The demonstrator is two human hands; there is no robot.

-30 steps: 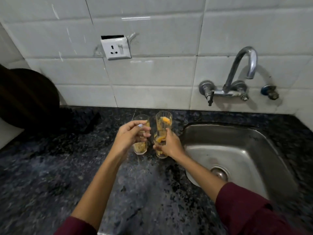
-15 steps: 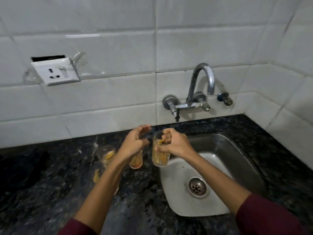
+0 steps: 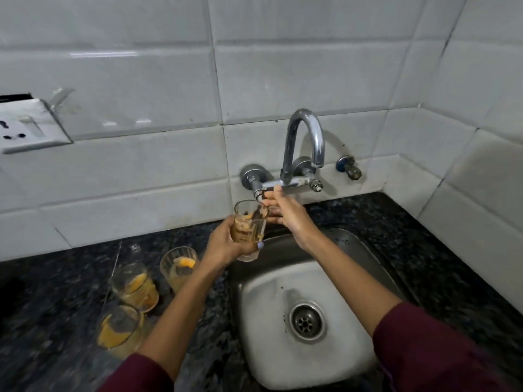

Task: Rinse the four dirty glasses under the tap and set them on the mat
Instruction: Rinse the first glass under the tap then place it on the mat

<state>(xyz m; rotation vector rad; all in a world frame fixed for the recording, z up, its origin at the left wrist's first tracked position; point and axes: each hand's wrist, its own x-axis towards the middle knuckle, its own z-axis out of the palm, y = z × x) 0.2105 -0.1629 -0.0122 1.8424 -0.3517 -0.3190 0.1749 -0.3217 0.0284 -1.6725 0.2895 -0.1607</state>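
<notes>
**Asha:** Since half a second ago, both hands have shifted: the left hand (image 3: 226, 246) now carries the held glass (image 3: 249, 229) up over the sink's back left corner, and the right hand (image 3: 285, 215) has let go of it and reached up to the tap.

**Ben:** How is that glass held now?

**Asha:** Upright, left fingers and thumb curled round its lower half. It is clear, with a brownish film on the wall and an orange scrap inside near the rim.

**Ben:** And the right hand?

**Asha:** Its fingertips (image 3: 273, 192) pinch the tap's left valve handle (image 3: 259, 195), just above the glass rim. I see no water at the spout of the tap (image 3: 307, 137).

**Ben:** Where are the other three?

**Asha:** On the dark speckled counter (image 3: 56, 306), left of the steel sink (image 3: 351, 278). The far glass (image 3: 178, 264) stands upright just beside the left forearm, orange pulp clinging inside. The middle glass (image 3: 134, 287) sits further left, smeared orange and yellow; whether it tilts I cannot tell. The near glass (image 3: 119, 329) stands in front of that one, its lower part coated thick orange.

**Ben:** Anything else?

**Asha:** A white wall socket (image 3: 25, 128) at the left edge of the tiles, and maroon sleeves (image 3: 430, 349) on both arms.
</notes>
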